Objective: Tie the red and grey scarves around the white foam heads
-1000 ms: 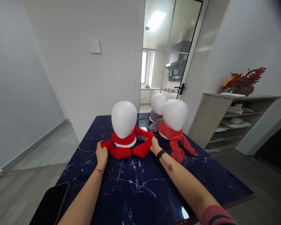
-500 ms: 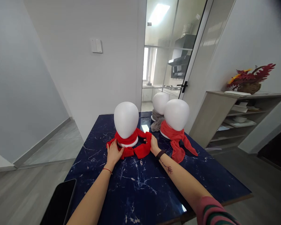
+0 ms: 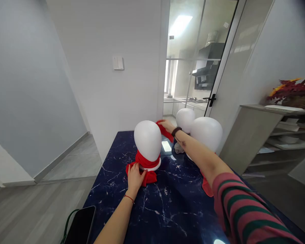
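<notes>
A white mannequin head (image 3: 147, 140) stands upright on the dark blue marbled table, a red scarf (image 3: 149, 178) passing around its neck. At the front left of its base, my left hand (image 3: 135, 176) is closed on one end of this scarf, low against the tabletop. My right hand (image 3: 167, 126) reaches out behind and right of the head and grips the scarf's other length, raised above the table. My right forearm crosses in front of a second white head (image 3: 207, 132), hiding most of the lighter red scarf (image 3: 207, 186) at its base.
A third white head (image 3: 185, 118) stands farther back, with grey cloth (image 3: 178, 148) near it. A black phone (image 3: 80, 225) lies at the table's near left edge. Behind the table are a wall and a glass door (image 3: 193, 51). A shelf unit (image 3: 259, 142) stands to the right.
My right hand has carried its length of red scarf from the front right of the head up and back behind it. My left hand stays at the front left. The view has shifted.
</notes>
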Demonstrator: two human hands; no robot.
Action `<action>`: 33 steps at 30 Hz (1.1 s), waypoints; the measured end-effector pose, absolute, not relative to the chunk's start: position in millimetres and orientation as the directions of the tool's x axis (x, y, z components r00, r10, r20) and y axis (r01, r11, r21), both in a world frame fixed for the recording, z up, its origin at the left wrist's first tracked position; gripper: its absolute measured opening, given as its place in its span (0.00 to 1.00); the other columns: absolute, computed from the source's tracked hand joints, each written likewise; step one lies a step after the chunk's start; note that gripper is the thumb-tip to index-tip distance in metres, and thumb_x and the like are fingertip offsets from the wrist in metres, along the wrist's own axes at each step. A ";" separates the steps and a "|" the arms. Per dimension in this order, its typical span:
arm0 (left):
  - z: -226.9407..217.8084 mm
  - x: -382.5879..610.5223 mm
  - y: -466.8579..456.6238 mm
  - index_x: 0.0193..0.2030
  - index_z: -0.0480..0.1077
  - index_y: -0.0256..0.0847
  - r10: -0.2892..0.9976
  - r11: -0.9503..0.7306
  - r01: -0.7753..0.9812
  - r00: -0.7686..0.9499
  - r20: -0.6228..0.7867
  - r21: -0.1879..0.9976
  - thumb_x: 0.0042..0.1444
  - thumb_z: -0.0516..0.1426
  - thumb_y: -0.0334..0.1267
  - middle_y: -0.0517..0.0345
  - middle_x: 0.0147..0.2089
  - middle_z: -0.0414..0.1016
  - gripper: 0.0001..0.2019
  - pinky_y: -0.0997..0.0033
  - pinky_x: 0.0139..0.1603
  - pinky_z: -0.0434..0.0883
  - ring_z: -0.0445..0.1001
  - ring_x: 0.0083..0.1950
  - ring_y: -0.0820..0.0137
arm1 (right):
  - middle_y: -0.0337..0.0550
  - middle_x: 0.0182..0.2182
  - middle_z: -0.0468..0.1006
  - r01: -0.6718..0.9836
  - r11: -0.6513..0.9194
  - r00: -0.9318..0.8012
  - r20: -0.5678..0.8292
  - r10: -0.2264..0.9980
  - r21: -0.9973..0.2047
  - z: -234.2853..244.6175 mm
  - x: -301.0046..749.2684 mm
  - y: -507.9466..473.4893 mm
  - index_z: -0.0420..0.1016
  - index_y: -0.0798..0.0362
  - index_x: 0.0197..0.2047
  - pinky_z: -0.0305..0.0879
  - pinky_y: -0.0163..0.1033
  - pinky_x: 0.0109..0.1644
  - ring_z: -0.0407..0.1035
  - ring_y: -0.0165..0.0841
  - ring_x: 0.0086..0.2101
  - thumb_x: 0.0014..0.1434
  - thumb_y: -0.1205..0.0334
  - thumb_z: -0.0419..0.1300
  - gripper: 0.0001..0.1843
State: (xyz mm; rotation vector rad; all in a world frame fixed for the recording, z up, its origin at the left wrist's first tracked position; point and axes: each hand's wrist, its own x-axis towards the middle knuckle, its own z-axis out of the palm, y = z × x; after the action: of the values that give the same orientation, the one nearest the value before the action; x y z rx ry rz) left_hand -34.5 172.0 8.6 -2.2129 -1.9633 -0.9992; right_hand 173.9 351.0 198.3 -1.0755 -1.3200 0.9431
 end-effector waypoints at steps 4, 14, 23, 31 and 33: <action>4.6 -36.5 173.2 0.48 0.66 0.39 0.885 -0.208 0.891 -0.005 0.467 0.404 0.54 0.55 0.46 0.50 0.48 0.74 0.18 0.50 0.65 0.52 0.71 0.51 0.60 | 0.38 0.30 0.78 0.077 0.429 -0.134 0.417 0.899 -0.900 270.6 111.2 348.6 0.73 0.56 0.28 0.64 0.36 0.51 0.70 0.28 0.35 0.46 0.78 0.57 0.09; 3.0 -38.5 173.1 0.46 0.69 0.42 0.890 -0.194 0.886 -0.022 0.456 0.421 0.54 0.54 0.43 0.49 0.48 0.75 0.14 0.50 0.65 0.52 0.70 0.54 0.59 | 0.42 0.41 0.74 0.061 0.734 0.296 0.715 0.633 -0.676 214.4 169.1 154.1 0.69 0.49 0.45 0.65 0.44 0.51 0.69 0.32 0.42 0.60 0.60 0.52 0.11; 3.0 -38.0 174.3 0.53 0.64 0.39 0.895 -0.200 0.882 -0.012 0.445 0.426 0.54 0.54 0.50 0.47 0.53 0.72 0.23 0.43 0.66 0.47 0.68 0.57 0.57 | 0.49 0.54 0.67 0.624 0.399 -0.065 0.465 0.883 -0.671 44.6 216.1 112.6 0.66 0.47 0.54 0.60 0.48 0.59 0.63 0.41 0.55 0.59 0.51 0.54 0.21; -2.5 -38.1 178.4 0.56 0.62 0.36 0.906 -0.179 0.914 0.009 0.423 0.364 0.54 0.53 0.52 0.41 0.58 0.69 0.27 0.43 0.66 0.43 0.64 0.61 0.55 | 0.55 0.42 0.75 0.844 0.165 -0.085 0.177 0.981 -0.511 16.4 234.3 132.4 0.74 0.56 0.43 0.66 0.42 0.44 0.72 0.39 0.37 0.54 0.73 0.54 0.14; -1.8 -38.0 178.8 0.57 0.62 0.37 0.911 -0.172 0.916 0.008 0.411 0.361 0.54 0.54 0.52 0.41 0.58 0.68 0.27 0.43 0.67 0.42 0.64 0.61 0.56 | 0.48 0.32 0.76 0.759 0.137 -0.045 0.158 0.986 -0.637 37.3 241.1 159.6 0.74 0.56 0.30 0.65 0.37 0.40 0.72 0.35 0.31 0.47 0.78 0.56 0.10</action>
State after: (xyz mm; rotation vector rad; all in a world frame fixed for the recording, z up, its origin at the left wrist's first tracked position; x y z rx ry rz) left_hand -38.0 178.8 -1.8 -2.2245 -2.0161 -0.8950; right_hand 241.1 159.6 37.3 -1.6727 -1.8554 0.5229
